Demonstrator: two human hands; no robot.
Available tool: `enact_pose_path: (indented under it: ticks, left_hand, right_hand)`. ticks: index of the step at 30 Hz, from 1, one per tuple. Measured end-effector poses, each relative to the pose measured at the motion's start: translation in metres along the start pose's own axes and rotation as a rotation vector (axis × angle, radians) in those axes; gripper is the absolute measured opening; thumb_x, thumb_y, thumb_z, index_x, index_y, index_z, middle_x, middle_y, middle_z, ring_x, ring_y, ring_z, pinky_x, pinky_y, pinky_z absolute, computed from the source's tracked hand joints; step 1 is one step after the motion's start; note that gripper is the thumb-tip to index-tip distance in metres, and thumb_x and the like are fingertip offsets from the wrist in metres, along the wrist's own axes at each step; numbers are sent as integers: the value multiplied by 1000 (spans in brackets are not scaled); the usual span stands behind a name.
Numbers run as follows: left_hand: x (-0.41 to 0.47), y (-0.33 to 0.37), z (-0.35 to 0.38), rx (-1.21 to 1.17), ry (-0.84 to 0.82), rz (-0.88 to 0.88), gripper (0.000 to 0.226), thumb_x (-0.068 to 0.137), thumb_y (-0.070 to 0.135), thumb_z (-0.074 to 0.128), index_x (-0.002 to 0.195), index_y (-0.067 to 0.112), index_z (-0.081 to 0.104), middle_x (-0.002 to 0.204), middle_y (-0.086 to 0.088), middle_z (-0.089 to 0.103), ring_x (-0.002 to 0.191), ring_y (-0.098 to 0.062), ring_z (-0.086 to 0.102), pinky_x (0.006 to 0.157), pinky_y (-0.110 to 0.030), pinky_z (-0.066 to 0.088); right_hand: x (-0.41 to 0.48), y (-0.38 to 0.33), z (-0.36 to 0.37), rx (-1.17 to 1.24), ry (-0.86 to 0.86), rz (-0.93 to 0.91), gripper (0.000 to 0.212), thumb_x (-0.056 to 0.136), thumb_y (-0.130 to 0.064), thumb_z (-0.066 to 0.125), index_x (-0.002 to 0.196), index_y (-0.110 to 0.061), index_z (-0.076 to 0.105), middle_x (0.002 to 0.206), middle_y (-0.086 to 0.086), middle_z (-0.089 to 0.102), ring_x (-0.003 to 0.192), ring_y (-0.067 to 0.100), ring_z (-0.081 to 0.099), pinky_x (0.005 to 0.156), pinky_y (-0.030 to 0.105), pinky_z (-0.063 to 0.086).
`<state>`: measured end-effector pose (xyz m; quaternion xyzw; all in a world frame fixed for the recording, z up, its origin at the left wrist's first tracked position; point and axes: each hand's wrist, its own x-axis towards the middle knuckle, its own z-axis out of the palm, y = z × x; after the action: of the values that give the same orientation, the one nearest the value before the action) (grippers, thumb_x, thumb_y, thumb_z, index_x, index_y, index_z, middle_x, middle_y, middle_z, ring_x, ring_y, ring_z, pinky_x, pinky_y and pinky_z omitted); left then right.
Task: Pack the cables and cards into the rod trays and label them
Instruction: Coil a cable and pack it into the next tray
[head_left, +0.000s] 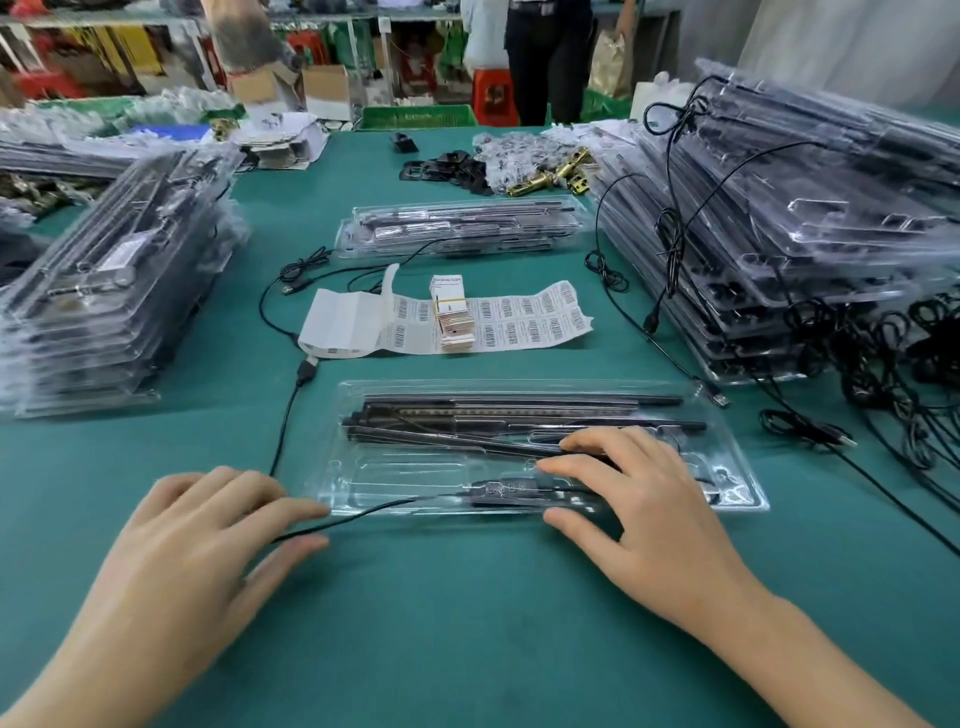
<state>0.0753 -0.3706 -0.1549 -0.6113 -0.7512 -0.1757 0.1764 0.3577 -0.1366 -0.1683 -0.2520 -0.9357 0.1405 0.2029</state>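
Left hand (208, 540) pinches the black cable (363, 513) between thumb and forefinger, near the table's (467, 623) front edge. Right hand (649, 519) rests with fingers spread and relaxed on the clear rod tray (395, 467) — cable controller in its front channel. Toward table centre — label sheet (519, 317), card bundle (454, 325).

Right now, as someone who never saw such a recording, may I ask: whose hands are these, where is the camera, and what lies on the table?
No machine here: a person's bare hands, filmed by one camera worn on the head, looking down. On the green table lies a clear tray holding black rods. The right hand rests open on it. A black cable runs from the tray between the thumb and fingers of the left hand; whether they grip it is unclear. Behind lie barcode labels and a bundle of cards.
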Motion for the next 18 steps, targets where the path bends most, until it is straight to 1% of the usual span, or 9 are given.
enact_pose_path:
  ticks: [1,3,7,9,11,13,15,16,18]
  left_hand:
    - [2,8,2,-24,45,-22,34,99,51,51,95,30,78,83,14,62,76,-20,64,77,-34,41]
    - [5,20,6,-61,105,-47,27,96,45,59,89,29,79,77,15,62,69,-19,63,71,-35,42]
    - [12,36,15,140,180,42,23,98,38,63,86,27,79,72,8,63,65,-25,61,66,-37,42]
    - [12,44,18,189,196,81,21,99,37,64,91,26,80,75,6,64,66,-26,62,67,-37,42]
    - [9,47,19,176,208,92,20,96,39,67,94,24,80,81,5,67,70,-26,64,69,-36,44]
    - [7,46,18,154,224,87,24,94,43,69,91,22,80,84,4,68,72,-23,63,70,-36,44]
    - [7,46,15,112,232,96,25,94,44,70,88,21,79,86,3,67,76,-20,59,70,-36,44]
    - [10,49,15,82,221,115,24,95,42,69,91,21,79,88,3,68,79,-20,59,72,-36,45]
    - [22,61,16,45,143,160,26,98,41,63,106,22,79,101,4,70,90,-22,64,80,-38,49]
  right_hand:
    - [0,0,0,10,7,4,39,93,-56,52,124,-37,66,123,-20,53,118,5,48,104,21,27]
    - [0,1,-1,31,15,16,38,93,-56,53,123,-38,67,122,-21,53,119,4,48,105,22,28]
    - [1,0,0,35,20,20,38,95,-55,51,123,-37,68,122,-22,55,119,5,49,105,28,34]
    - [0,-1,0,41,29,20,37,95,-54,53,123,-36,69,122,-21,56,118,5,49,104,30,36]
    - [-1,-1,0,40,26,21,38,94,-55,54,124,-36,68,123,-20,56,118,6,50,105,30,34]
    - [-2,-1,0,25,15,10,40,94,-57,52,124,-36,68,124,-19,56,119,6,50,105,27,31]
    - [-2,-1,1,19,16,1,39,97,-54,49,124,-35,68,124,-18,56,118,7,50,105,25,29]
    - [-2,-2,1,19,23,1,37,99,-51,47,123,-34,69,123,-17,57,117,8,50,105,25,30]
    - [-1,-3,2,6,45,-4,35,100,-46,47,121,-31,71,121,-15,58,114,10,52,104,28,34]
